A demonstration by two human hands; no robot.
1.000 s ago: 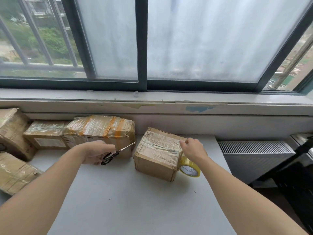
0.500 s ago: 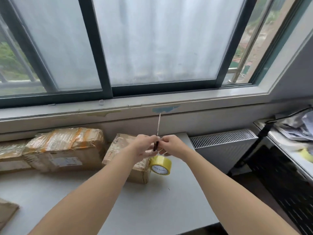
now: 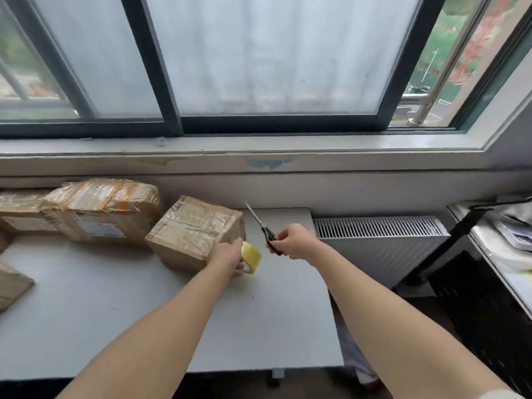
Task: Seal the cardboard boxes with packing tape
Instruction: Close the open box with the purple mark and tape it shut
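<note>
The left hand (image 3: pixel 230 259) is gripping the yellow roll of packing tape (image 3: pixel 251 257), with the fingers closed around its near side, and the roll is resting on the grey table (image 3: pixel 121 309). Just to the left of this grip, touching the hand, the small cardboard box (image 3: pixel 195 234) is sitting at an angle; its top and sides are already shining with many clear strips, so I am judging that this box is nearly sealed. I cannot tell if a strip is running from the roll to the box at this moment.

The right hand (image 3: pixel 290 240) is holding the black-handled scissors (image 3: pixel 263 227) close to the right of the roll, fingers pressed together on the handles, and the blades are pointing up and away, closed as far as I can see. They are not touching any tape.

Further left of the grip, 2 boxes (image 3: pixel 100 208) (heavily wrapped in clear and orange tape) are lying against the wall, and they are looking finished. At the far left edge, part of another box (image 3: pixel 11 286) is showing, but its state is not clear.
</note>
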